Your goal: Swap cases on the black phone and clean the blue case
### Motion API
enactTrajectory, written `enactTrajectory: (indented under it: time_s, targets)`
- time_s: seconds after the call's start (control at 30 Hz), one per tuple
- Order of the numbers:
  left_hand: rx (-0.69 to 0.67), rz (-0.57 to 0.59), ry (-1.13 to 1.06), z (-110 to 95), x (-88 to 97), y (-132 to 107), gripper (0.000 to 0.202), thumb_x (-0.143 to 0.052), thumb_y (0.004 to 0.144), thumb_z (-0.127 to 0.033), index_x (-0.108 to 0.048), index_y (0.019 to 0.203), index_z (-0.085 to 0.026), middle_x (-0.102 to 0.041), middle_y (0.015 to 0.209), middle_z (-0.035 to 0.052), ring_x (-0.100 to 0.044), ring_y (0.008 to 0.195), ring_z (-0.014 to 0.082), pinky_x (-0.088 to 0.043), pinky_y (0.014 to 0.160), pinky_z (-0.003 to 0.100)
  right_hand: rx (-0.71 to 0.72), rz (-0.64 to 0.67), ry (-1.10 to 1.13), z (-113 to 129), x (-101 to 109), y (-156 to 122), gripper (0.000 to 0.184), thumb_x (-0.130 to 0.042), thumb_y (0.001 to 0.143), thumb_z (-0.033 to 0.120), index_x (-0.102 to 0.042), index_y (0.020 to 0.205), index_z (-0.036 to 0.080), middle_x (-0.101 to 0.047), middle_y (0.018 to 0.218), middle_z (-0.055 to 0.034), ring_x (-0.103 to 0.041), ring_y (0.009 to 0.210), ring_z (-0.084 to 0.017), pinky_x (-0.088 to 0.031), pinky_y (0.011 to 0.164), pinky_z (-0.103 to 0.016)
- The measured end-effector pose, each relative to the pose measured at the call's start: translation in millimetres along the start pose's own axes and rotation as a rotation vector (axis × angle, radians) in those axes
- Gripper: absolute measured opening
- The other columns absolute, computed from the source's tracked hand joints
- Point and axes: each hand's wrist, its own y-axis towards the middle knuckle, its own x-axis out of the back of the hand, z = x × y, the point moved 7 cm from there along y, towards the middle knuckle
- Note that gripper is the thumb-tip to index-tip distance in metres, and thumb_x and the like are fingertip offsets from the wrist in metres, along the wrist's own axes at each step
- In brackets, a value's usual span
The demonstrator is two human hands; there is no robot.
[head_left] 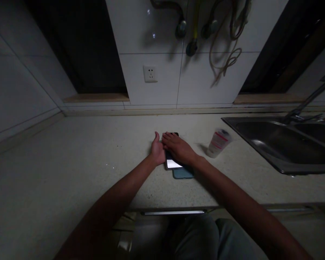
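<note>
A smartphone with a dark upper screen and a bright white strip near its lower end is between my hands above the counter. My left hand is at its left edge, thumb pointing up, the other fingers hidden behind or beneath it. Across the screen lies my right hand, palm down with fingers stretched out, covering much of the phone. Partly under the phone, a blue flat piece with rounded corners, resembling a phone case, rests on the counter.
To the right, a clear plastic cup with red markings stands on the pale countertop. Farther right is a steel double sink with a faucet. A wall socket, pipes and a looped cord are at the back.
</note>
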Motion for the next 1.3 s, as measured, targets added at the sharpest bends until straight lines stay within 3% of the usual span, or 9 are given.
enactTrajectory:
  time_s: [0.17, 0.27, 0.4, 0.57, 0.77, 0.87, 1.0, 1.13, 1.3]
  targets:
    - [0.057, 0.063, 0.011, 2.5, 4.4, 2.4, 0.099, -0.022, 0.083, -0.082, -0.055, 0.128, 0.000, -0.070, 0.105, 0.0264, -0.069, 0.100, 0.0343, -0.049, 0.094, 0.048, 0.213, 0.104, -0.028, 28.5, -1.8, -29.6, 0.049, -0.046, 0.099, 0.038, -0.053, 0.139, 0.010, -0.046, 0.149, -0.0170, -0.033, 0.145, -0.028, -0.023, 0.120, -0.053]
    - [0.046, 0.095, 0.017, 2.4, 4.5, 2.0, 0.092, -0.023, 0.087, -0.077, -0.054, 0.130, -0.001, -0.070, 0.104, 0.0255, -0.070, 0.095, 0.0336, -0.049, 0.092, 0.047, 0.319, 0.103, -0.027, 35.4, 0.5, -50.2, 0.046, -0.046, 0.099, 0.035, -0.053, 0.138, 0.013, -0.053, 0.145, -0.0133, -0.036, 0.144, -0.027, -0.022, 0.121, -0.053]
    - [0.053, 0.114, 0.003, 3.2, 1.9, 0.1, 0.082, -0.026, 0.092, -0.069, -0.053, 0.131, -0.002, -0.070, 0.104, 0.0237, -0.069, 0.095, 0.0326, -0.049, 0.090, 0.046, 0.355, 0.039, -0.035, 32.6, 7.3, -66.7, 0.041, -0.049, 0.098, 0.030, -0.057, 0.135, 0.016, -0.060, 0.138, -0.0092, -0.038, 0.143, -0.026, -0.022, 0.121, -0.053]
    - [0.071, 0.066, 0.052, 4.0, 4.9, 2.1, 0.081, -0.024, 0.093, -0.068, -0.060, 0.123, -0.003, -0.072, 0.096, 0.0211, -0.071, 0.087, 0.0301, -0.051, 0.085, 0.042, 0.166, -0.011, -0.136, 11.5, 13.4, -58.2, 0.044, -0.049, 0.098, 0.034, -0.053, 0.139, 0.019, -0.054, 0.145, -0.0101, -0.030, 0.147, -0.029, -0.016, 0.121, -0.060]
    - [0.042, 0.049, 0.072, 4.3, 3.8, 4.2, 0.079, -0.026, 0.091, -0.072, -0.063, 0.121, -0.010, -0.073, 0.102, 0.0185, -0.070, 0.094, 0.0312, -0.049, 0.091, 0.046, -0.060, -0.024, -0.193, -17.0, 11.4, -27.0, 0.057, -0.042, 0.099, 0.045, -0.042, 0.147, 0.014, -0.041, 0.153, -0.0160, -0.022, 0.149, -0.032, -0.010, 0.120, -0.063]
    - [0.043, 0.055, 0.069, 4.7, 3.7, 4.5, 0.079, -0.027, 0.090, -0.073, -0.063, 0.122, -0.010, -0.073, 0.103, 0.0186, -0.070, 0.095, 0.0319, -0.049, 0.092, 0.047, -0.097, -0.013, -0.156, -22.2, 9.1, -20.1, 0.058, -0.040, 0.100, 0.046, -0.041, 0.148, 0.013, -0.038, 0.154, -0.0169, -0.020, 0.149, -0.033, -0.011, 0.119, -0.063]
    - [0.044, 0.041, 0.039, 2.5, 7.8, 5.2, 0.079, -0.027, 0.091, -0.071, -0.061, 0.124, -0.007, -0.073, 0.100, 0.0201, -0.070, 0.094, 0.0321, -0.050, 0.089, 0.045, 0.084, 0.041, -0.041, -0.3, 5.9, -29.2, 0.052, -0.044, 0.100, 0.043, -0.045, 0.146, 0.019, -0.043, 0.152, -0.0129, -0.020, 0.150, -0.030, -0.008, 0.119, -0.063]
    - [0.037, 0.027, 0.003, 0.3, 10.7, 4.7, 0.079, -0.026, 0.093, -0.068, -0.057, 0.128, -0.004, -0.072, 0.098, 0.0208, -0.071, 0.091, 0.0320, -0.052, 0.085, 0.045, 0.317, 0.093, 0.085, 32.3, 5.9, -47.0, 0.038, -0.051, 0.098, 0.037, -0.061, 0.131, 0.021, -0.062, 0.136, -0.0087, -0.032, 0.146, -0.027, -0.006, 0.120, -0.060]
    - [0.017, 0.041, -0.020, -0.8, 7.0, 1.9, 0.077, -0.024, 0.093, -0.066, -0.058, 0.124, -0.004, -0.072, 0.096, 0.0200, -0.071, 0.087, 0.0309, -0.054, 0.079, 0.043, 0.404, 0.021, 0.167, 39.7, 11.6, -54.3, 0.024, -0.053, 0.097, 0.028, -0.072, 0.110, 0.024, -0.074, 0.115, -0.0029, -0.051, 0.134, -0.021, -0.018, 0.121, -0.051]
